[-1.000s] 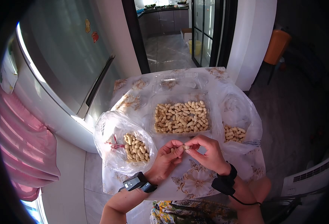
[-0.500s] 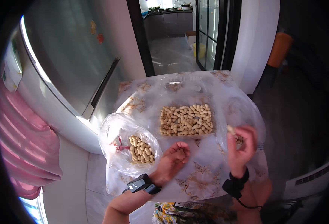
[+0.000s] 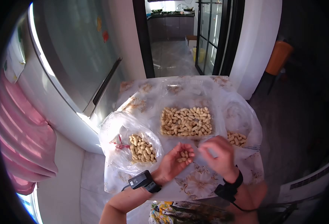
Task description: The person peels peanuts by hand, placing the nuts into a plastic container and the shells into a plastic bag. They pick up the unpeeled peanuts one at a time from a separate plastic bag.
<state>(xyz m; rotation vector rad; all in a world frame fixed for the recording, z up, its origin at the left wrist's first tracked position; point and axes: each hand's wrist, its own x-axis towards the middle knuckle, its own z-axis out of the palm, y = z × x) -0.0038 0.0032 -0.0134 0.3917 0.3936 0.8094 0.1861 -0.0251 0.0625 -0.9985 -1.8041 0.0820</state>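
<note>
My left hand (image 3: 175,161) is cupped palm up around several unshelled peanuts (image 3: 185,156), near the front middle of the table. Close to its fingertips is my right hand (image 3: 219,156), slightly blurred, with thumb and forefinger apart and no peanut visible between them. Behind both hands sits a clear plastic box (image 3: 186,137) with a layer of peanuts (image 3: 185,121) inside. On the left, an opened plastic bag (image 3: 112,156) with a red tie contains more peanuts (image 3: 142,149). At the right, a second clear bag (image 3: 239,115) has a smaller pile of peanuts (image 3: 236,138) in it.
A floral cloth (image 3: 198,183) covers the table. The fridge (image 3: 75,56) stands to the left, above a pink curtain (image 3: 26,138). Beyond the table a doorway with a glass door (image 3: 209,37) leads to a kitchen. An orange stool (image 3: 279,58) is at the far right.
My right hand has moved left from the right bag, where it held a peanut, to beside my left hand. My left palm has turned up, showing the peanuts in it.
</note>
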